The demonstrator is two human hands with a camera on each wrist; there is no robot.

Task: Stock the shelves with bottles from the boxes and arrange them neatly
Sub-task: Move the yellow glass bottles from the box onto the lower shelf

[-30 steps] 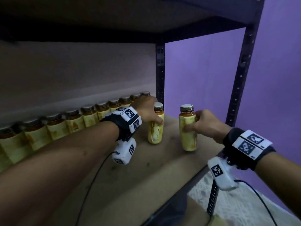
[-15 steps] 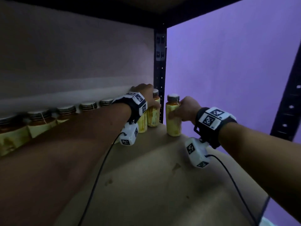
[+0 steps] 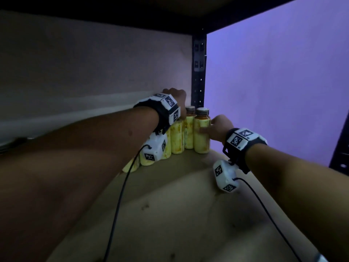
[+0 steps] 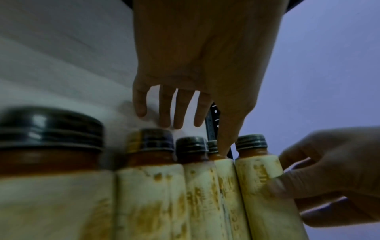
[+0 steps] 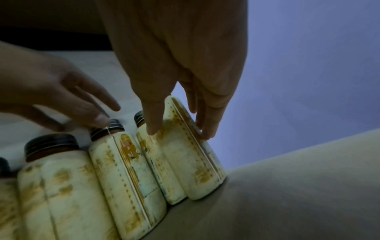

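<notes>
Gripping cylindrical, stained-label bottle (image 3: pixel 201 136)

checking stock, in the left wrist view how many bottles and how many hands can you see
yellow bottles with dark screw caps: 5
hands: 2, the left hand over the row and the right hand, fingers on the end bottle
total: 7

Your right hand (image 3: pixel 217 129) has pushed its bottle (image 3: pixel 202 136) against the row (image 3: pixel 177 138); your left hand (image 3: pixel 174 97) let go, fingers now spread above the caps.
</notes>
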